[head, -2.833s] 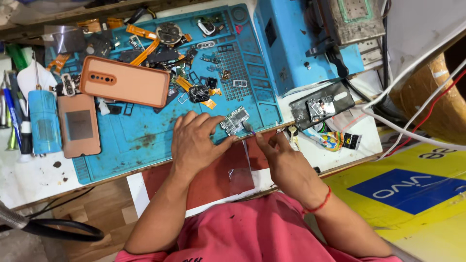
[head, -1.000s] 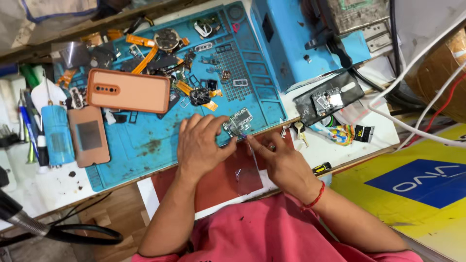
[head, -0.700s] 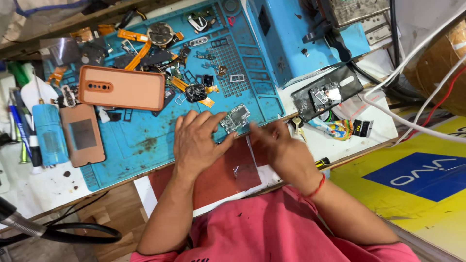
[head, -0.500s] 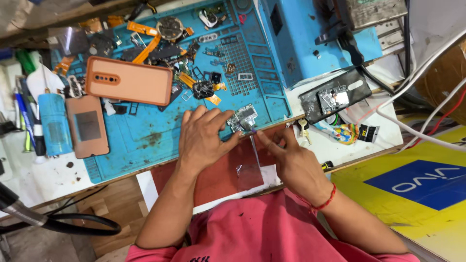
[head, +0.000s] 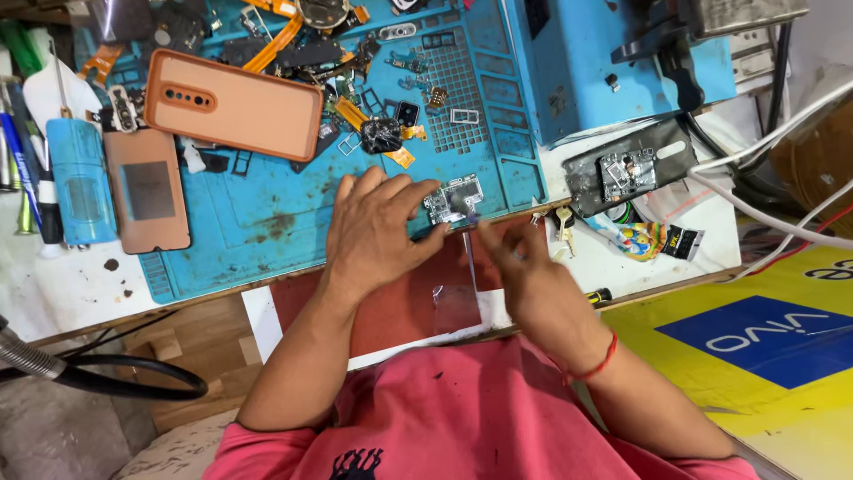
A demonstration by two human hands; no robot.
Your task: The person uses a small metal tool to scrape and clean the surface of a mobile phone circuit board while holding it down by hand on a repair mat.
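One small circuit board (head: 453,197) is lying at the near edge of the blue work mat (head: 267,213), a thin grey plate studded with metal shields. Two hands are working at it. The left hand (head: 378,227) is resting flat-fingered on the mat just left of the board, its fingertips pinching the board's left edge. The right hand (head: 524,267) is blurred; it is sitting just below and right of the board, fingers curled, probably around a thin metal tool (head: 468,244) whose tip is reaching the board, though I cannot tell the grip for sure.

On the mat, well up and left of the board, one orange phone case (head: 235,105) is lying, smooth and round-cornered. Left of it are one brown phone back (head: 147,191) and one pale blue rectangular block (head: 78,182). Several orange flex ribbons (head: 275,44) are curling at the mat's far edge. Right of the mat, on the white desk (head: 622,258), one dark phone frame (head: 626,169) is lying, with a second board inside.
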